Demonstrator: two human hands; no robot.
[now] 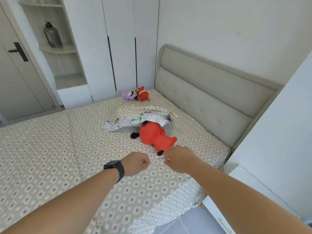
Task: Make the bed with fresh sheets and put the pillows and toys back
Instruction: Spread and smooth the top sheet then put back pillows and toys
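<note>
A beige diamond-patterned sheet (50, 149) covers the bed. A large red plush toy (152, 135) lies near the headboard, its head partly under a floral pillow (135, 120). A second pillow (130, 108) in the sheet's pattern lies behind that one. A small purple toy (129, 95) and a small red toy (143, 94) sit at the far corner. My right hand (179, 158) has curled fingers at the big toy's black foot (160, 152) and seems to pinch it. My left hand (135, 163), with a black watch on its wrist, hovers over the sheet with curled fingers, holding nothing.
A padded grey headboard (211, 92) stands along the right wall. White wardrobe doors (118, 48) and open shelves with a dark bottle (52, 35) stand behind the bed. A white cabinet (270, 149) is close on the right, with grey floor tiles (189, 223) below it.
</note>
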